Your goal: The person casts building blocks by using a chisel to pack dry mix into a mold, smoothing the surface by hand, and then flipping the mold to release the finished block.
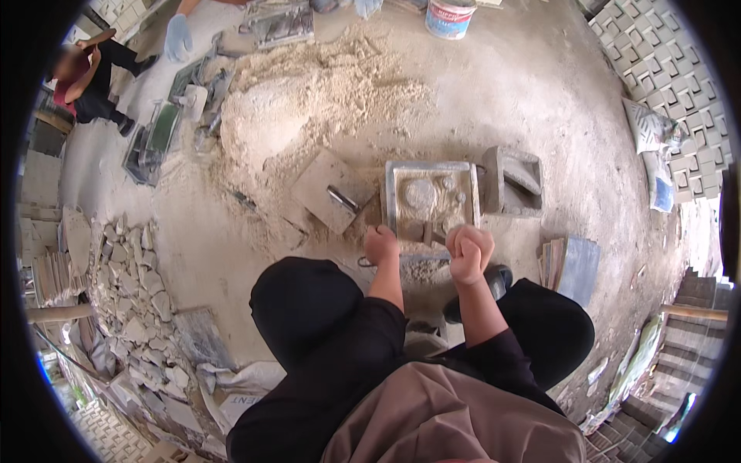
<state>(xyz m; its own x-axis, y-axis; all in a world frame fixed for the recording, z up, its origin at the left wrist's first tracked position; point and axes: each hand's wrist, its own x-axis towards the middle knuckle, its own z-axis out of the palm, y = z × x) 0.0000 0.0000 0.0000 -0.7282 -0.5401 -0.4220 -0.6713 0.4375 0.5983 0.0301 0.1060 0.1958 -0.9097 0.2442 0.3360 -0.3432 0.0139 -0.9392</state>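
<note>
A rectangular metal mould frame [390, 185] lies on the ground before me, with a sandy, relief-patterned surface inside that has a round raised disc. My right hand [469, 253] is closed around the handle of a small hammer [428, 233], its head over the near edge of the mould. My left hand [381, 245] is closed at the mould's near left corner; a thin dark loop [365, 262] sticks out beside it, and what the fingers grip is hidden. Left of the mould, a metal trowel [342, 199] rests on a square board [320, 179].
Loose sandy mix [270, 116] is heaped beyond the board. A grey box-shaped mould [513, 181] stands at the right, with stacked tiles [579, 270] nearer. Broken pieces [131, 301] cover the left. A bucket [449, 18] stands far off. Another person [85, 81] sits far left; a gloved hand [178, 40] shows.
</note>
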